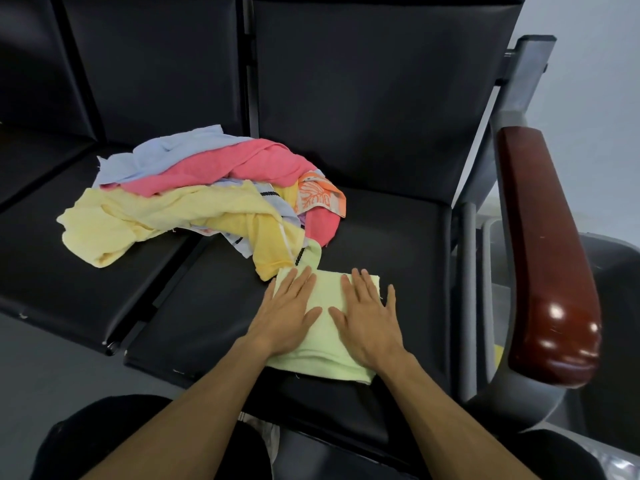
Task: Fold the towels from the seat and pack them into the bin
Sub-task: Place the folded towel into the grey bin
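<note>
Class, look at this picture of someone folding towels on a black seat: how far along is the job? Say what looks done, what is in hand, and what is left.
Done: the pale green towel already lies folded on the black seat. In hand: the left hand and right hand press flat on it, fingers straight. Left: the heap of unfolded towels, pink, yellow, blue and orange, awaits folding. No towel is visibly packed; the bin is not clearly in view.

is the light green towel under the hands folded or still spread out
Folded. The light green towel lies as a compact rectangle with layered edges at its near side, left hand and right hand pressing flat on it.
</note>
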`<action>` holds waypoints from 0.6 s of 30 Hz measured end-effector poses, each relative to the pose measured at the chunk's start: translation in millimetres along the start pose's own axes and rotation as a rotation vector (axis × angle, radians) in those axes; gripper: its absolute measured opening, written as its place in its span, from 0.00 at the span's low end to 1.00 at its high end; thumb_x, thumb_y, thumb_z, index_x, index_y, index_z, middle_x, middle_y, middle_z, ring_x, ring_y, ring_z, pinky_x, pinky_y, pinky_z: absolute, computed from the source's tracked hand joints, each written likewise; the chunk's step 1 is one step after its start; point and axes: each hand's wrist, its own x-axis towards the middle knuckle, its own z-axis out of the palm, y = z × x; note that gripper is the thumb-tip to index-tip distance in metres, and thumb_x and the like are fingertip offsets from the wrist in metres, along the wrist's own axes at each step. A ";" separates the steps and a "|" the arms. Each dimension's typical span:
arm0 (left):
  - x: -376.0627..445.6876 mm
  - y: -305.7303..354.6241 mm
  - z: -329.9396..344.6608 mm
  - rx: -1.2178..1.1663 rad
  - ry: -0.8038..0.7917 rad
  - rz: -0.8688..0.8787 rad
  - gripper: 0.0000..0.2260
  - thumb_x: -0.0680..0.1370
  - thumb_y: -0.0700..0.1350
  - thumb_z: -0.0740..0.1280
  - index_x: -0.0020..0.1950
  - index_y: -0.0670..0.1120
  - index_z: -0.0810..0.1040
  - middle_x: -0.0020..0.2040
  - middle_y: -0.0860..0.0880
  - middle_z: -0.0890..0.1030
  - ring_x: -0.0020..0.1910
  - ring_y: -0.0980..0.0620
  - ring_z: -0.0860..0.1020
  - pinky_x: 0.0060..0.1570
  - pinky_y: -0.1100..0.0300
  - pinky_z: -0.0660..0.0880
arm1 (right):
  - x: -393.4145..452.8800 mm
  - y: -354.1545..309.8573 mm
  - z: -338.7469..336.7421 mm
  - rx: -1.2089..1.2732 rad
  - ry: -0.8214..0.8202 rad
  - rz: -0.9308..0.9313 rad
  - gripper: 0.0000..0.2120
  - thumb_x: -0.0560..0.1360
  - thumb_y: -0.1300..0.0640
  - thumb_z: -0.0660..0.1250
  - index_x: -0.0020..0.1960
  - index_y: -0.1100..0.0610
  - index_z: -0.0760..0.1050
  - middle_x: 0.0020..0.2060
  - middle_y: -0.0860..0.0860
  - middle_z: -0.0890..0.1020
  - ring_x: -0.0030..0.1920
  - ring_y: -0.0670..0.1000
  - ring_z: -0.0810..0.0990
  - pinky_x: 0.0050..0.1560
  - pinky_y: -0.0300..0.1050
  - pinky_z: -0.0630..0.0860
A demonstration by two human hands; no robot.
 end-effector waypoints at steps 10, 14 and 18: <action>7.1 -12.4 -21.0 0.112 0.120 -0.306 0.27 0.76 0.67 0.64 0.65 0.49 0.72 0.62 0.47 0.67 0.58 0.46 0.67 0.58 0.53 0.67 | 10.2 22.7 -29.9 0.117 0.103 0.164 0.22 0.75 0.42 0.70 0.62 0.54 0.72 0.59 0.52 0.66 0.60 0.54 0.66 0.60 0.49 0.68; 0.5 -8.5 -30.1 -0.218 0.137 -0.369 0.22 0.75 0.63 0.68 0.58 0.48 0.69 0.52 0.50 0.75 0.54 0.45 0.74 0.50 0.51 0.71 | 3.3 12.8 -35.9 0.333 0.154 0.106 0.11 0.80 0.51 0.65 0.53 0.52 0.63 0.47 0.51 0.75 0.49 0.56 0.75 0.49 0.53 0.73; -6.1 -9.0 -40.4 -0.726 0.108 -0.444 0.27 0.74 0.60 0.72 0.67 0.55 0.63 0.61 0.48 0.75 0.57 0.47 0.73 0.54 0.52 0.73 | -6.2 6.2 -39.0 0.538 0.156 0.155 0.20 0.80 0.50 0.65 0.65 0.47 0.56 0.41 0.52 0.78 0.42 0.57 0.78 0.43 0.54 0.74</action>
